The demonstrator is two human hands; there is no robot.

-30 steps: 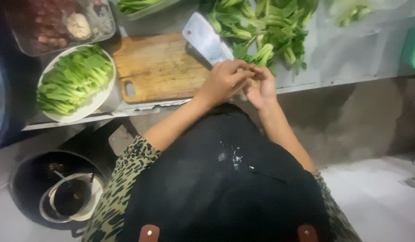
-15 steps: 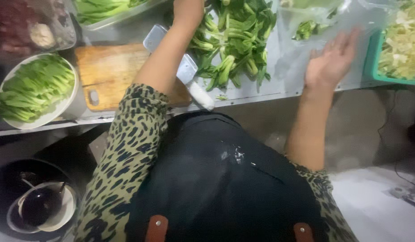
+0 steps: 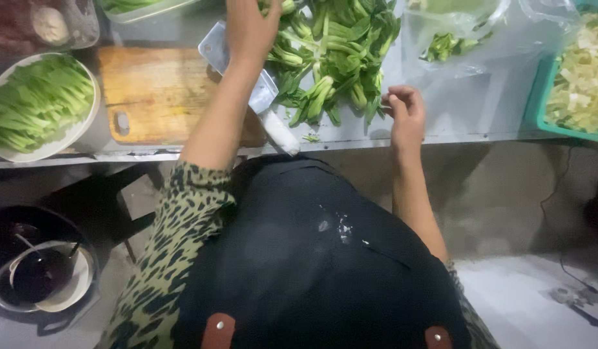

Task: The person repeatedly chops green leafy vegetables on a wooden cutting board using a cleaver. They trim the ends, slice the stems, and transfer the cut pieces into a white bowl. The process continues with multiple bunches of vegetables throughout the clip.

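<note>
Reaching forward, the left hand (image 3: 250, 29) lies on the pile of leafy greens (image 3: 334, 55) on the counter (image 3: 467, 113), fingers hidden. The right hand (image 3: 405, 113), loosely curled, rests beside the pile. One cleaver (image 3: 247, 87) lies across one cutting board (image 3: 160, 94).

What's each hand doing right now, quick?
Left hand: reaching into the pile of leafy greens; grip cannot be told.
Right hand: loosely curled at the pile's edge, apparently holding nothing.
</note>
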